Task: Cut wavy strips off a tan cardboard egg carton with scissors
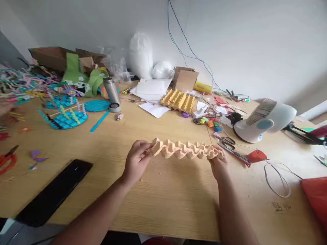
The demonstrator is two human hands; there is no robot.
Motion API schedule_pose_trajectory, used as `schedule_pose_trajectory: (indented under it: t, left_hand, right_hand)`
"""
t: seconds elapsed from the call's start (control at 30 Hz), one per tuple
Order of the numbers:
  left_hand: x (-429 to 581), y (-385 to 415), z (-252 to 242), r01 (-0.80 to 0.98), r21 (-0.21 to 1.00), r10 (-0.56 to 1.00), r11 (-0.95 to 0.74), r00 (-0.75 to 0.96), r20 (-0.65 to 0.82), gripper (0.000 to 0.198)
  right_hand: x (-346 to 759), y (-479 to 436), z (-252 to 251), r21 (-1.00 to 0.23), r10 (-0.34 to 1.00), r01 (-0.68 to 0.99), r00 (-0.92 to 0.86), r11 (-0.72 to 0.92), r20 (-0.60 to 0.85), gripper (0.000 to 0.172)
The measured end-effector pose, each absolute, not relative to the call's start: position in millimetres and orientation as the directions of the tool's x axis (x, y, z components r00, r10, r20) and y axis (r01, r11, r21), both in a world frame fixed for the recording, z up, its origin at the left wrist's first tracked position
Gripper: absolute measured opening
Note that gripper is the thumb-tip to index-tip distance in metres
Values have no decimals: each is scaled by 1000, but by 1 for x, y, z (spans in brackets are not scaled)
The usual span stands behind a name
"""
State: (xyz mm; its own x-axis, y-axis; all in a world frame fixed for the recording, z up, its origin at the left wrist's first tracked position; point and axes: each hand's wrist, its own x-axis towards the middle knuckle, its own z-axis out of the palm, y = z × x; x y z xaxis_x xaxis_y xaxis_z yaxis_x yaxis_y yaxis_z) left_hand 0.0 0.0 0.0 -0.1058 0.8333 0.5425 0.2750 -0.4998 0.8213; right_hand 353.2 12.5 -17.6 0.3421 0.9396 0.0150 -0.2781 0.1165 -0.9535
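Observation:
A pale yellow strip of egg carton point(182, 149) is held level above the wooden table, its row of cups facing me with rough, torn edges. My left hand point(138, 156) pinches its left end between thumb and fingers. At the opposite end my right hand point(219, 163) grips it, the fingers partly hidden by the carton. A larger yellow egg carton point(178, 100) lies farther back on the table. Right of my right hand are a red utility knife point(236, 156) and dark-handled scissors point(227, 141).
On the left lie a black phone point(55, 192), red scissors point(9, 159) and blue craft pieces point(68, 119). A steel flask point(111, 92) stands behind them. A white fan point(265, 119), a red tape roll point(257, 156) and a looped wire point(278, 183) occupy the right.

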Motion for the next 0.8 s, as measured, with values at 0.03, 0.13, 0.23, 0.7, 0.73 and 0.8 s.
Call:
schedule_pose_trajectory:
  t: [0.03,0.13,0.23,0.7,0.73,0.8]
  left_hand:
    - [0,-1,-1,227,854,859,-468,-109,499,24]
    - [0,-2,-4,31,946,942,-323,-91,324,28]
    - [-2,-1,-2,-237,969,997,-67,11,72,38]
    - [-2,-2,1,-242,970,991,24,135,9,73]
    - [-3,-3,1,-211,976,987,44,162,-10,77]
    - [-5,-4,1,-130,983,957,127,275,-87,79]
  right_hand:
    - [355,13,-17,-950,936,-288,351,120,12,36]
    - [361,14,-16,-937,930,-324,368,132,3,39]
    - [365,14,-13,-916,926,-374,378,145,-7,40]
    - [359,4,5,-956,944,-268,328,116,23,23]
    - [357,3,4,-970,942,-218,335,106,28,26]
    - [355,4,0,-998,936,-3,348,59,55,32]
